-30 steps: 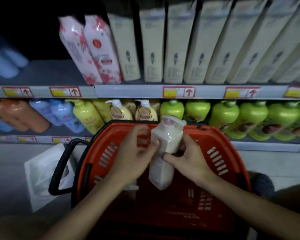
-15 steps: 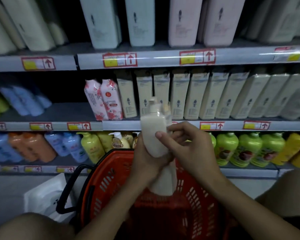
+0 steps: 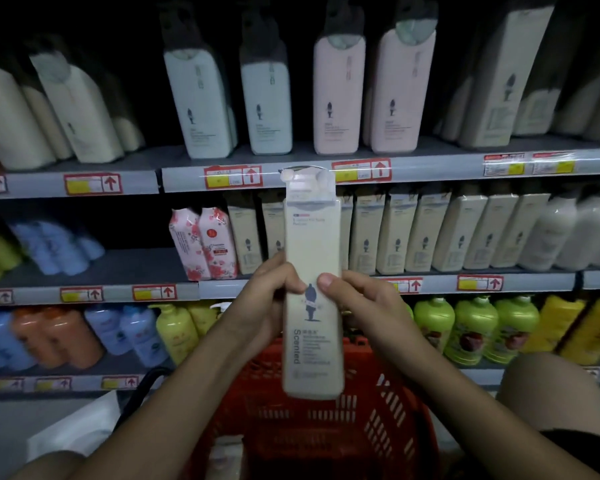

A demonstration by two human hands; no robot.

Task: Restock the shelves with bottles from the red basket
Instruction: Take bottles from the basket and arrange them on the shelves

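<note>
The cream bottle [image 3: 311,299] now stands upright in the middle of the frame, its label facing the camera, with a dark figure and the word "Scented" readable down its lower half. Half a second ago it was lower and turned edge-on; a second ago it was tilted just above the basket. Its pump cap now reaches the price strip of the upper shelf [image 3: 430,169], and its base hangs above the red basket [image 3: 326,420], which sits at the bottom centre of the frame. The left hand [image 3: 269,306] grips the bottle from the left, thumb curled over the front edge beside the printed figure. The right hand [image 3: 364,306] grips it from the right, thumb pressed on the front face, fingers wrapped behind. Earlier the right hand lay over the left near the top of the bottle; now the two hands sit level on either side of its middle. The view has also tipped upward: a top row of pale green and pink bottles [image 3: 340,98] fills the upper frame, where before only their lower parts showed. Behind the held bottle, the middle shelf carries a row of matching cream bottles [image 3: 426,233], with two flowered packs [image 3: 205,242] to their left. Green pump bottles [image 3: 471,327] line the lower shelf at right.
</note>
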